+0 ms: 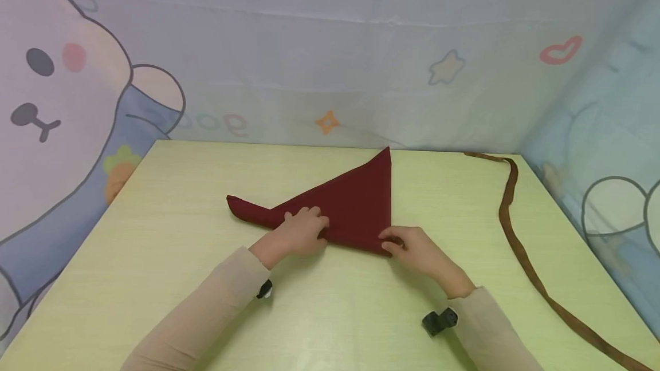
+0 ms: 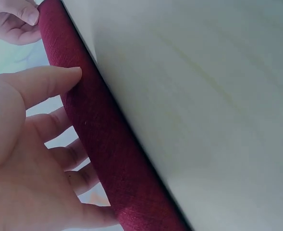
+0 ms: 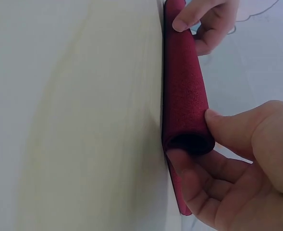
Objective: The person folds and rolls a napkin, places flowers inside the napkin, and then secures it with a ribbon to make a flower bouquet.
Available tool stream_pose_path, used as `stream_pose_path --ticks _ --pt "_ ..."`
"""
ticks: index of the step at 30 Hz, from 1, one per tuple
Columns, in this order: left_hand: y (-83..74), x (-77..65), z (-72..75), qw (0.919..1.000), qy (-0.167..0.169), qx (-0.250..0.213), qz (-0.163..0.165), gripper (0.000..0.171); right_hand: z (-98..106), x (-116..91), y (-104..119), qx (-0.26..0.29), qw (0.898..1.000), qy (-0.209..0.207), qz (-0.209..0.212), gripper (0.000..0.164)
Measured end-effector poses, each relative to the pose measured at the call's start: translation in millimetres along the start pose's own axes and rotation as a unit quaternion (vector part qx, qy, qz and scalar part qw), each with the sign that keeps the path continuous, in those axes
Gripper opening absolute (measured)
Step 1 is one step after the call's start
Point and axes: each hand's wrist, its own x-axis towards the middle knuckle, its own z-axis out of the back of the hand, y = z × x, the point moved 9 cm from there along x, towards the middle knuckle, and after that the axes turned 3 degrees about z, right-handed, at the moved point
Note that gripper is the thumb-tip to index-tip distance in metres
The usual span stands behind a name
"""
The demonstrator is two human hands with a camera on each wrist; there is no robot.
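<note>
A dark red cloth (image 1: 356,193) lies folded on the table, broad and pointed at the far right, with a narrow tail reaching left. Its near edge is rolled into a tube, as the left wrist view shows on the roll (image 2: 107,130). My left hand (image 1: 304,231) holds this edge near the middle, thumb on the near side and fingers over the far side. At the near right corner my right hand (image 1: 419,251) pinches the end of the roll. The right wrist view shows the roll's hollow end (image 3: 191,142) between thumb and fingers.
A long brown strip (image 1: 521,251) runs down the right side of the pale table (image 1: 129,256), from the back edge to the front right. Behind the table hangs a printed cloth backdrop (image 1: 289,56). Small dark devices sit at both wrists.
</note>
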Motion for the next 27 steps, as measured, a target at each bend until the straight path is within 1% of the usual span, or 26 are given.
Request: stream_pose_path --ticks 2,5,8,11,13,17,20,24,27 --pt "-0.6 -1.3 -0.3 1.0 -0.004 0.007 -0.001 0.029 0.6 -1.0 -1.2 0.0 1.0 -0.002 -0.006 0.02" --pt "-1.2 -2.3 0.3 0.9999 -0.007 0.007 0.004 0.026 3.1 -1.8 -1.0 0.003 1.0 -0.022 -0.002 0.019" --pt "-0.9 -2.2 0.8 0.9999 -0.007 0.001 0.012 0.028 6.3 -2.2 0.0 0.006 0.999 -0.049 0.009 0.015" --pt "0.1 -1.6 1.0 0.9998 -0.008 -0.005 0.015 0.03 7.6 -2.2 0.5 0.008 0.998 -0.063 0.016 0.013" --pt "0.7 -1.3 1.1 0.9998 -0.01 -0.011 0.013 0.033 7.2 -2.2 0.6 0.008 0.998 -0.064 0.019 0.013" --pt "2.2 -0.9 1.4 0.9989 -0.012 -0.045 0.002 0.033 6.2 -1.7 2.3 0.015 0.998 -0.064 0.024 0.014" --pt "3.1 -0.4 1.2 0.9979 -0.011 -0.064 -0.011 0.026 6.9 -0.8 4.5 0.016 0.997 -0.071 0.03 0.014" --pt "3.1 0.1 1.1 0.9977 -0.006 -0.063 -0.024 0.016 7.7 0.3 8.3 0.009 0.997 -0.074 0.036 0.015" --pt "2.3 0.1 3.0 0.9973 -0.008 -0.067 -0.03 0.012 7.1 1.5 11.3 -0.003 0.997 -0.066 0.042 0.018"
